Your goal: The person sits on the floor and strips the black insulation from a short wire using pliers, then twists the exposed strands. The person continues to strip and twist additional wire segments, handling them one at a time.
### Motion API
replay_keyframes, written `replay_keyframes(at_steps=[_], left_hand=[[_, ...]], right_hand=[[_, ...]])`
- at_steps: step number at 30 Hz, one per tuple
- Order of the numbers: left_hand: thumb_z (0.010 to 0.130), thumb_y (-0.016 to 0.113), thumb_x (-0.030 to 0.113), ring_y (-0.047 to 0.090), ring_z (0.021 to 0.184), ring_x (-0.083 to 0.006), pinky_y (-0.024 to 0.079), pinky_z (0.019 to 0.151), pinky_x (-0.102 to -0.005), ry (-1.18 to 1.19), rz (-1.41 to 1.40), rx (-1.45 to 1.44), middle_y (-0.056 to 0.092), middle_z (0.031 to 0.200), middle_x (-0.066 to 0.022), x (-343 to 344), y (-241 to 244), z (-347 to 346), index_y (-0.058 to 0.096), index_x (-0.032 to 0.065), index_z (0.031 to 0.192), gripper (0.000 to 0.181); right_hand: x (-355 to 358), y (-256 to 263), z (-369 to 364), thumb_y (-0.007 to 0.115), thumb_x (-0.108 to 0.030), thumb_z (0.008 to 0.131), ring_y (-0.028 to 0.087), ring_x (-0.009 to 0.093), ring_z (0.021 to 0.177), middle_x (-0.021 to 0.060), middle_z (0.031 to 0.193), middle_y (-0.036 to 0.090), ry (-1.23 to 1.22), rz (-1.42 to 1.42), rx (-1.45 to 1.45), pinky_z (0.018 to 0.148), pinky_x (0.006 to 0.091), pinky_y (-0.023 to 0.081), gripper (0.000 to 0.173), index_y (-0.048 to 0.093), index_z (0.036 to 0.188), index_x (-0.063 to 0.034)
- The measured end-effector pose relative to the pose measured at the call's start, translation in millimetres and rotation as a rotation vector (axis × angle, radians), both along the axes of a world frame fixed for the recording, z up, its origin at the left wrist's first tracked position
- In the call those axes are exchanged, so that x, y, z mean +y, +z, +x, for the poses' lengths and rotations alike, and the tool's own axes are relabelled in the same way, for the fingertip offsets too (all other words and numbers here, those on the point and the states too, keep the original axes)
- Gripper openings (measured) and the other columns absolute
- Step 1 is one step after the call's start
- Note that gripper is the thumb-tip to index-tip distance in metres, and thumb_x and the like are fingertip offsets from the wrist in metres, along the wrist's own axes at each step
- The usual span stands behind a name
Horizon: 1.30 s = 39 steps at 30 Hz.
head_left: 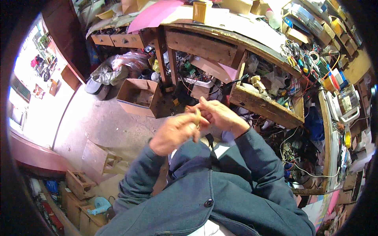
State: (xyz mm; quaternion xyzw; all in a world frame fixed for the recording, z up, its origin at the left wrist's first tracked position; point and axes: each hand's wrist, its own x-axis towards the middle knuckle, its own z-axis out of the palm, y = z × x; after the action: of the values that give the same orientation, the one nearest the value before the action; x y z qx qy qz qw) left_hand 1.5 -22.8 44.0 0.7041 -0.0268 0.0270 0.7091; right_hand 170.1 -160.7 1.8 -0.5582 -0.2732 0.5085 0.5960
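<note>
Above my lap, in the middle of the view, my left hand and my right hand come together, fingertips close to touching. Both are blurred by motion. Something small and yellowish-brown shows between the fingers; its kind cannot be told, nor which hand grips it. The fingers of both hands are bent. Beyond my hands, to the right, an open wooden drawer holds a crumpled light cloth or glove, plastic bags and loose parts. An open cardboard box stands on the floor beyond my left hand.
A cluttered workbench curves across the top and right, bearing pliers, wires and a yellow box. Tangled cables lie low at the right. Plastic bags lie by the bench's left legs. A wooden stool stands lower left.
</note>
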Motion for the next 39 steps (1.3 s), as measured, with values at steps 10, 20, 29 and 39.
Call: replay_keyframes(at_steps=[10,20,29,39], left_hand=[[0.094,0.055,0.019,0.066,0.086,-0.0362,0.052,0.077,-0.0424,-0.404,0.488,-0.070,0.065,0.093,-0.0231,-55.5,-60.4,-1.5,0.061,0.0035,0.114,0.026],[0.102,0.047,0.032,0.065,0.107,-0.0278,0.054,0.092,-0.0394,0.044,-0.898,0.079,0.063,0.122,-0.0192,29.6,-49.9,50.6,0.050,-0.0010,0.131,0.044],[0.101,0.051,0.028,0.066,0.059,-0.0180,0.055,0.051,-0.0309,0.238,-0.870,0.086,0.068,0.101,-0.0170,51.6,-40.6,39.7,0.054,0.0006,0.121,0.034],[0.101,0.052,0.022,0.066,0.055,-0.0205,0.054,0.046,-0.0306,0.159,-0.598,0.139,0.069,0.092,-0.0167,12.8,-17.5,8.7,0.054,-0.0017,0.119,0.030]], right_hand=[[-11.1,15.9,-0.2,0.048,-0.027,0.104,0.041,0.005,0.050,-0.0006,0.066,0.051,-0.176,0.178,0.293,0.043,0.0188,0.031,0.032,0.059,0.120,-0.0016],[-46.2,55.4,-32.1,0.053,-0.022,0.101,0.054,0.008,0.062,-0.0001,0.074,0.060,0.376,-0.058,-0.493,0.059,0.0271,0.047,0.026,0.067,0.116,-0.0067],[-53.7,35.7,-37.7,0.058,-0.022,0.093,0.067,0.034,0.086,0.0152,0.093,0.070,0.710,-0.087,-0.905,0.077,0.0411,0.052,0.024,0.070,0.108,-0.0072],[-42.7,29.1,-26.7,0.061,-0.024,0.097,0.065,0.016,0.088,0.0081,0.101,0.069,0.206,-0.063,-0.601,0.079,0.0317,0.054,0.034,0.062,0.124,-0.0025]])
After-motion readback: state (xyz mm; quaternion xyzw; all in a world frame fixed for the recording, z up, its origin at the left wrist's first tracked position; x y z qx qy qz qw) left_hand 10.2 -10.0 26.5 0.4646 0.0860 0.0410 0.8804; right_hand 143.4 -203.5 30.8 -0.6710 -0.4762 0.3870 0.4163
